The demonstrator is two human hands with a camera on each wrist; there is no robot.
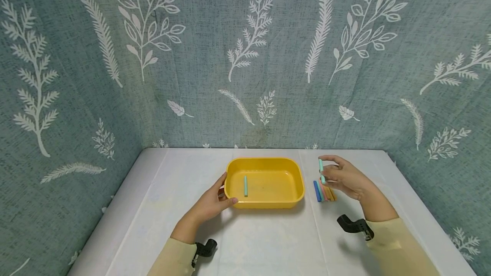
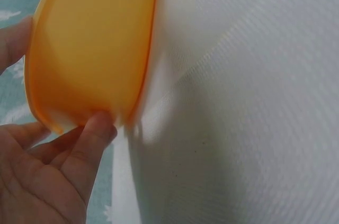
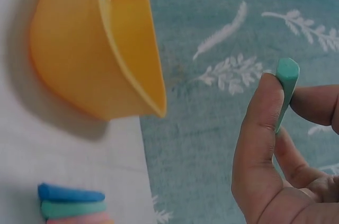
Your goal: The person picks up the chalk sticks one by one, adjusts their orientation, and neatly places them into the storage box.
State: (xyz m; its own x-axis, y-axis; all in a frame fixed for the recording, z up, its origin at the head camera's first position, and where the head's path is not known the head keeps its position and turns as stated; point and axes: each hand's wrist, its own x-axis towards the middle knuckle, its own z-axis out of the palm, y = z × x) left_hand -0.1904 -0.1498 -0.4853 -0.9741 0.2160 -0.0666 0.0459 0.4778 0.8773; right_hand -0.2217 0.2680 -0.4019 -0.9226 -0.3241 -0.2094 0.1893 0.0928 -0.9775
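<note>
My left hand (image 1: 212, 202) grips the left end of a yellow plastic tub (image 1: 274, 184), with the thumb over its front rim and fingers along its side. One mint-green chalk stick (image 1: 246, 186) lies inside, near the tub's left end. To the right of the tub, my right hand (image 1: 348, 179) pinches another mint-green chalk stick (image 1: 322, 171) between thumb and fingers, holding it above the table. In the right wrist view this stick (image 3: 287, 75) shows a faceted end. Under that hand lies a row of several chalks, blue (image 1: 317, 191), green, pink and orange-yellow, partly covered by the fingers.
A white cloth (image 1: 268, 242) covers the table. Blue-green curtains (image 1: 207, 54) with white leaf prints stand behind it and at both sides. Black camera mounts (image 1: 354, 225) sit on both wrists, over pale yellow sleeves.
</note>
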